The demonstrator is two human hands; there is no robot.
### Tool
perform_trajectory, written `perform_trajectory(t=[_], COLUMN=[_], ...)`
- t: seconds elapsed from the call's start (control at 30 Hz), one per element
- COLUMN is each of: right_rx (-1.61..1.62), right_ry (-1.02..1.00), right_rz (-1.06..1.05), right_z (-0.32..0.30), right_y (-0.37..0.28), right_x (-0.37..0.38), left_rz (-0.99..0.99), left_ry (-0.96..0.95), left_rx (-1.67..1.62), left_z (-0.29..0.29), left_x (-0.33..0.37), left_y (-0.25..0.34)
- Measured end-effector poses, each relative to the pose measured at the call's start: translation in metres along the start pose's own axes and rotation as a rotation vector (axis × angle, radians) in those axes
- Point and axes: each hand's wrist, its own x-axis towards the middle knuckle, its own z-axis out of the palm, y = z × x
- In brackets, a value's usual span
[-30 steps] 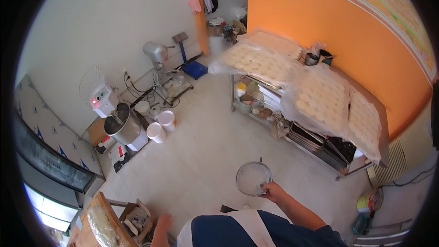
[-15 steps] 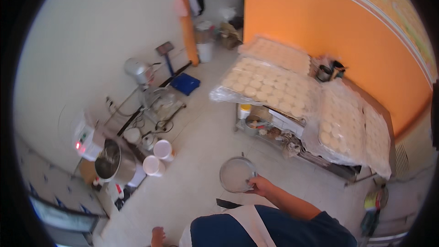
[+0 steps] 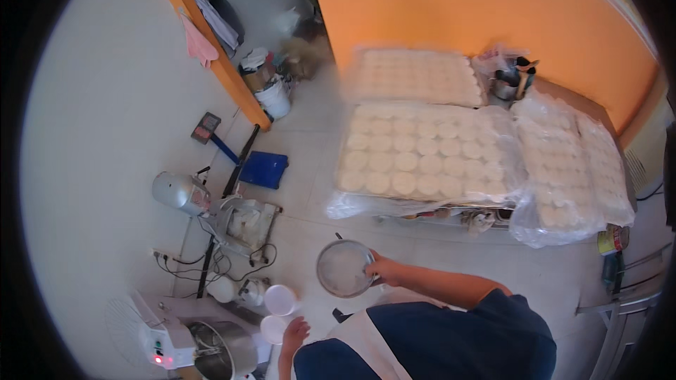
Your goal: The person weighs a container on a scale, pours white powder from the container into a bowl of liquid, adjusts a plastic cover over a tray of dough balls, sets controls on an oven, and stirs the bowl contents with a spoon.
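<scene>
My right hand (image 3: 381, 268) grips the rim of a round metal sieve (image 3: 345, 269) with a pale, whitish middle. A small dark tab stands out on the sieve's far side, and it is held over the floor in front of my body. Lower left, my left hand (image 3: 296, 332) hangs with its fingers loosely apart and nothing in them. In the picture it lies beside two pinkish-white buckets (image 3: 281, 300).
At right stands a table with plastic-covered trays of round pale dough pieces (image 3: 415, 158). Along the left wall are a dough mixer with a steel bowl (image 3: 239, 352), a silver stand mixer (image 3: 179, 193), a blue platform scale (image 3: 265, 169) and loose cords (image 3: 224, 267).
My view has turned to the right and come closer to the table. The sieve stays in my right hand. My left hand has risen farther into view.
</scene>
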Motion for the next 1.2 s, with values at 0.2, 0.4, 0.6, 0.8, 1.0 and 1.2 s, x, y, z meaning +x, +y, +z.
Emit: perform_trajectory(t=[0.2,0.4,0.6,0.8,1.0,1.2], right_rx=[-0.077,0.024,0.266,0.454,0.668,0.927], right_ry=[-0.052,-0.009,0.198,0.359,0.475,0.620], right_rz=[0.045,-0.012,-0.036,-0.117,-0.096,-0.137], right_z=[0.058,0.101,0.091,0.028,-0.026,-0.108], right_y=[-0.079,-0.123,-0.172,-0.203,-0.259,-0.260], right_x=[0.121,0.237,0.300,0.384,0.465,0.547], left_rz=[0.077,0.123,0.081,0.075,-0.131,-0.202], left_ry=[0.088,-0.002,-0.083,-0.239,-0.125,-0.131], left_rx=[-0.016,-0.084,0.089,0.278,0.208,0.376], left_z=[-0.056,-0.151,-0.164,-0.147,-0.132,-0.128], left_x=[0.073,0.185,0.307,0.416,0.469,0.542], left_y=[0.067,0.118,0.237,0.299,0.344,0.356])
